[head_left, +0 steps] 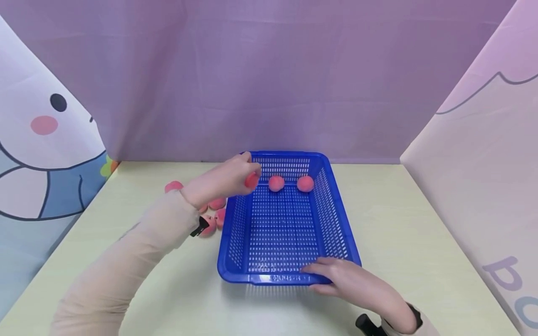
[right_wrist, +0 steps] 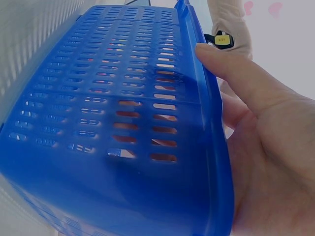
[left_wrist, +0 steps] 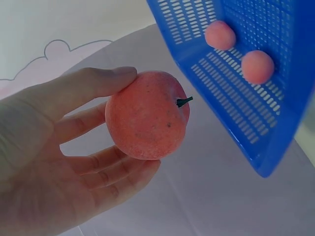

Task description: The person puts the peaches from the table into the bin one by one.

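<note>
Fruit gripped in the left hand, right by the far left corner of the blue basket!
Thumb on one side, fingers curled round the other, a firm hold, and the dark stem points away from the palm. Inside the basket, two fruits sit side by side near the far end, not touching. Down at the near right corner, the right hand clasps the rim, thumb outside, fingers reaching over to the inner side. Out left, loose fruits lie on the pale table, partly hidden behind the left arm's sleeve, some near the basket. Purple cloth hangs behind, a cartoon print to its left.
</note>
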Demonstrator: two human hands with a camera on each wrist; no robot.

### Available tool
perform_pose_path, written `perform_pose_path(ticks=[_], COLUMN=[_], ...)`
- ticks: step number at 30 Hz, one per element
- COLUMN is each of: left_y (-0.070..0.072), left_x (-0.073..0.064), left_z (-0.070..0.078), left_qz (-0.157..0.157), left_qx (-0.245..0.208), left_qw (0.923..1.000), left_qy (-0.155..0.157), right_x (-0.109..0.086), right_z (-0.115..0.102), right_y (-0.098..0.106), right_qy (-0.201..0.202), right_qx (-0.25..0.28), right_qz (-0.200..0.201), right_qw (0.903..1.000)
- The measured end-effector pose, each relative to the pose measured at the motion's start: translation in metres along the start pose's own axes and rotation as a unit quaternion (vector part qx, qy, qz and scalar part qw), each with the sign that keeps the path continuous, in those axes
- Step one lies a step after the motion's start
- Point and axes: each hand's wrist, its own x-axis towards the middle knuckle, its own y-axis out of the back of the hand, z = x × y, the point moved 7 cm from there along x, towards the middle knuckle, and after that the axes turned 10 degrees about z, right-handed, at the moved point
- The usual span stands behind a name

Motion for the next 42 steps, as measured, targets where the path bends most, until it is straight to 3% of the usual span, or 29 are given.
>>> perform_pose_path(ticks=[8, 15, 19, 28, 42], left_y=[-0.003, -0.012, -0.017, -0.026, -0.046], left_x=[0.014, 0.025, 0.03, 0.044, 0.063], left_z=[0.012, 0.02, 0.027, 0.043, 0.048], left_qz=[-0.009, -0.043, -0.053, -0.054, -0.057], left_qx=[0.001, -0.012, -0.013, -0.019, -0.031], left_qw=[0.9998, 0.9989, 0.9984, 0.9983, 0.9978], left_qy=[-0.016, 0.012, 0.013, 0.005, 0.014], right_x=[0.0, 0.0, 0.0, 0.0, 0.0], right_z=[0.0, 0.0, -0.001, 0.0, -0.001], right_y=[0.0, 0.001, 0.001, 0.0, 0.002], right_qy=[0.003, 0.007, 0.007, -0.006, 0.004], right_qx=[-0.001, -0.004, -0.005, -0.002, -0.014], right_qz=[0.003, 0.005, 0.005, -0.005, 0.002], right_qw=[1.0, 1.0, 1.0, 1.0, 0.9999])
